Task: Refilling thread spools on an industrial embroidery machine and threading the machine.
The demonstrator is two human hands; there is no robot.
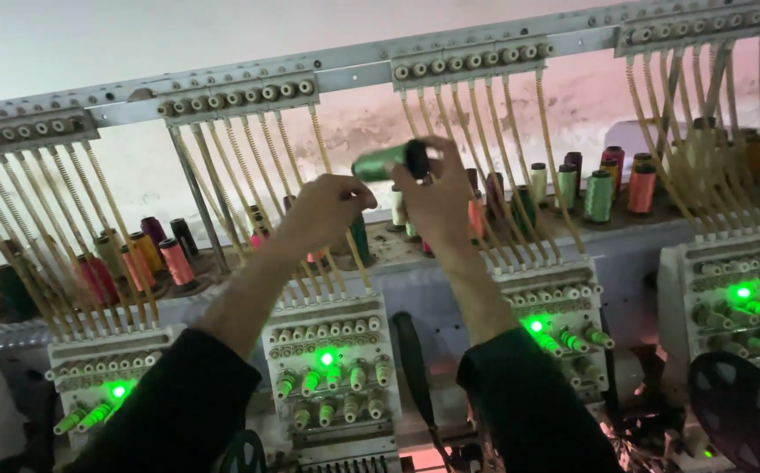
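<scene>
A: Right hand [439,203] has its grip closed round the green thread spool [389,161], held sideways above the spool shelf [573,229].
B: Left hand [327,208]?
A: Fingers pinched beside it, probably on thread; can't tell. I'd keep the spool level, thread taut.

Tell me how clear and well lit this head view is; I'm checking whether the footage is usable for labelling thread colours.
Head view: dim, with a pinkish cast on the pale back wall; small green indicator lights bloom into glare; the shiny green thread spool between the left hand and right hand is slightly motion-blurred; upright thread cones on the shelf look soft but their colours are readable.
</scene>
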